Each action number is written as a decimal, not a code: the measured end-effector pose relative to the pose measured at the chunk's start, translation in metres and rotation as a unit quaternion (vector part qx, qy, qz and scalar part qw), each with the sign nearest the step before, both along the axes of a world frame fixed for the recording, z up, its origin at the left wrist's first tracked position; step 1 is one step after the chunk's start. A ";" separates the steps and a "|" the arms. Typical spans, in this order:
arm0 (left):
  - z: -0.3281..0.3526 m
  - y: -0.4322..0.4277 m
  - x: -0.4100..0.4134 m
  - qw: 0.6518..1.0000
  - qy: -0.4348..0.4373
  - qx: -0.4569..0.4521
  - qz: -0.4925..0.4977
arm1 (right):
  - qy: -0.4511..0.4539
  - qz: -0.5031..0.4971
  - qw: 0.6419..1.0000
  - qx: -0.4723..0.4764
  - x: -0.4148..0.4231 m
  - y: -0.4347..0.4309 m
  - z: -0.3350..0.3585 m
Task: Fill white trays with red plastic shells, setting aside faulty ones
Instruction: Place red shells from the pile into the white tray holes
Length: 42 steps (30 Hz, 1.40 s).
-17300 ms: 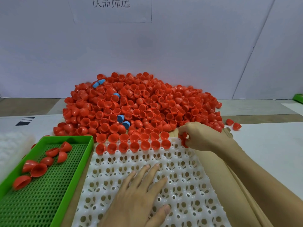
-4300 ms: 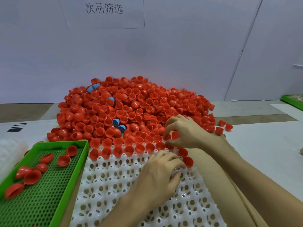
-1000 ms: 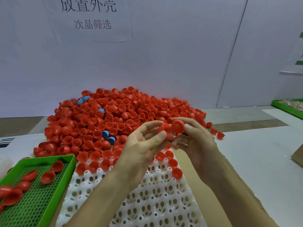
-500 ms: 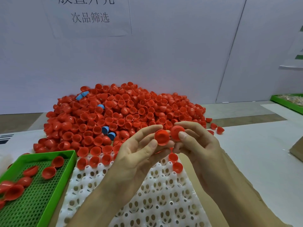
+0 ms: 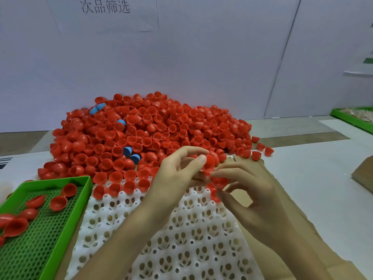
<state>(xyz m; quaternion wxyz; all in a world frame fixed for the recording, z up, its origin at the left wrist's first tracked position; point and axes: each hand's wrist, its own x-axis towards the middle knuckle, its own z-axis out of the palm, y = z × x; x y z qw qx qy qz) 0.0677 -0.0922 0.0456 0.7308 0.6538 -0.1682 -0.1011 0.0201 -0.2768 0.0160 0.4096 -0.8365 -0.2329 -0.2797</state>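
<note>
At eleven o'clock, a paper sign (image 5: 105, 15) with Chinese characters; at three, a green tray (image 5: 351, 122); at four, a cardboard box (image 5: 363, 176).

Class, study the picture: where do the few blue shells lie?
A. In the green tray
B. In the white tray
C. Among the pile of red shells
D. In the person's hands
C: the blue shells lie scattered within the red pile.

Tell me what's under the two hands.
The white tray, its far rows seated with red shells. The left hand and right hand cover those rows' right end, so its filling is unseen.
</note>
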 end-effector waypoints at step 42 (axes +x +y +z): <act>-0.051 -0.034 0.001 0.871 -0.272 0.407 0.028 | 0.157 -0.075 0.983 -0.054 -0.033 -0.017 -0.041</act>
